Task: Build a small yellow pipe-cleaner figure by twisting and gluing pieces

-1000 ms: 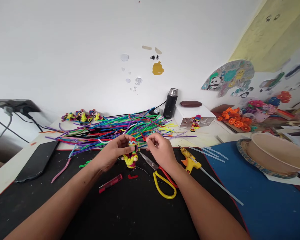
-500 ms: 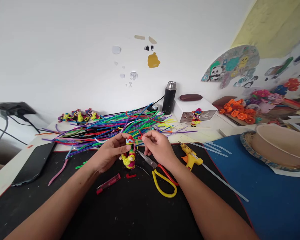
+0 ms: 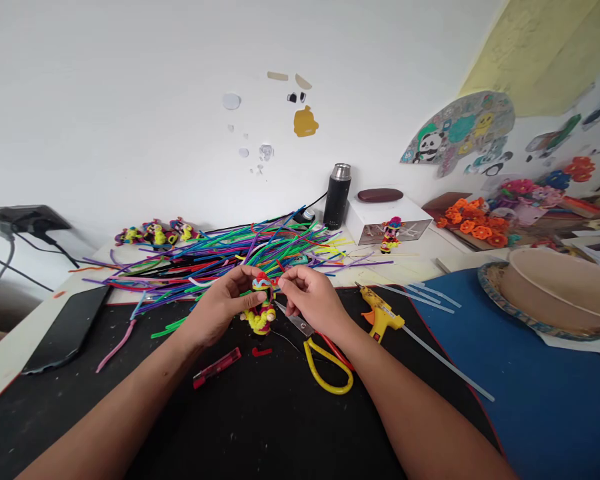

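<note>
My left hand (image 3: 230,301) is closed around a small pipe-cleaner figure (image 3: 258,321), yellow and magenta with a red and light-blue top, held upright over the black mat. Close to the figure's right side, my right hand (image 3: 307,293) pinches a small red piece (image 3: 276,283), probably pipe cleaner, partly hidden by the fingers. Scissors (image 3: 329,373) with yellow and red handles lie under my right hand, blades slightly apart. A red lighter-like stick (image 3: 217,367) and a short red scrap (image 3: 261,352) rest on the mat below the figure.
Loose coloured pipe cleaners (image 3: 220,250) are heaped behind my hands. A yellow glue gun (image 3: 380,313) lies to the right, near clear glue sticks (image 3: 433,293). A similar figure (image 3: 391,235) stands by a white box (image 3: 375,215). A phone (image 3: 67,327) lies left; a black flask (image 3: 337,197) stands behind.
My right hand has moved left, bringing the red piece closer to the figure's head. My left hand still holds the figure in nearly the same place.
</note>
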Tool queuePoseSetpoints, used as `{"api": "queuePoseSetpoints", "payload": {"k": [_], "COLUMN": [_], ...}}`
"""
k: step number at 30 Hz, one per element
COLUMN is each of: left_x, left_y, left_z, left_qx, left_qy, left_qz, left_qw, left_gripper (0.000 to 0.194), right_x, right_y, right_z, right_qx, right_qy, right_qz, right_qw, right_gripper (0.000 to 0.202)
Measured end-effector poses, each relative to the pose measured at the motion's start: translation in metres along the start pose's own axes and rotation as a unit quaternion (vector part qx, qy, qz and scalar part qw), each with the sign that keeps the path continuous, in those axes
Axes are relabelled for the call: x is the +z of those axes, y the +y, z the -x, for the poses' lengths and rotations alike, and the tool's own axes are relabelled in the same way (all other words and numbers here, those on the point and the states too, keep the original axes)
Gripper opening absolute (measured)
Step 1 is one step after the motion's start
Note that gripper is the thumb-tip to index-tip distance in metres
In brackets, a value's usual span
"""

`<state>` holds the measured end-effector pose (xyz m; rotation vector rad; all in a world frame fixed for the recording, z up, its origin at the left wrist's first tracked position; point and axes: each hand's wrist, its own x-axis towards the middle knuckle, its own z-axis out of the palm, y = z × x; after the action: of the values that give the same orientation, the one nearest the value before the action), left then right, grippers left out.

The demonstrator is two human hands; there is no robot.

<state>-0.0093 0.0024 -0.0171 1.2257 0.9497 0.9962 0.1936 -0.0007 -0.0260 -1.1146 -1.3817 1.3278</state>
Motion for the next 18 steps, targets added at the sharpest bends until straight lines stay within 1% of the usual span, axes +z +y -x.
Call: {"api": "queuePoseSetpoints", "payload": {"k": [6,13,18], "left_x": [0.0023,0.0035,0.0049], "left_y": [-0.0001,-0.0004,0.0014], "left_z": [0.0010,0.0014,0.0016], "left_qx": [0.005,0.018,0.016], "left_qy": [-0.003,-0.001,-0.004], "left_qz": [-0.005,-0.013,-0.011], "left_qw": [1.000,1.000,1.000], "left_gripper": [0.043,0.040,0.040], "right_x": [0.0012,0.0019,0.0020], "right_y": [-0.0001,-0.0006,0.0002], "right_z": [0.0001,0.0008,0.0006], "right_qx": [0.001,0.007,0.013], "right_qy": [-0.003,-0.008,-0.018], "right_qz": [-0.010,-0.015,-0.027], "right_qw": [1.000,1.000,0.999], "right_gripper": [0.012,0.012,0.016]}}
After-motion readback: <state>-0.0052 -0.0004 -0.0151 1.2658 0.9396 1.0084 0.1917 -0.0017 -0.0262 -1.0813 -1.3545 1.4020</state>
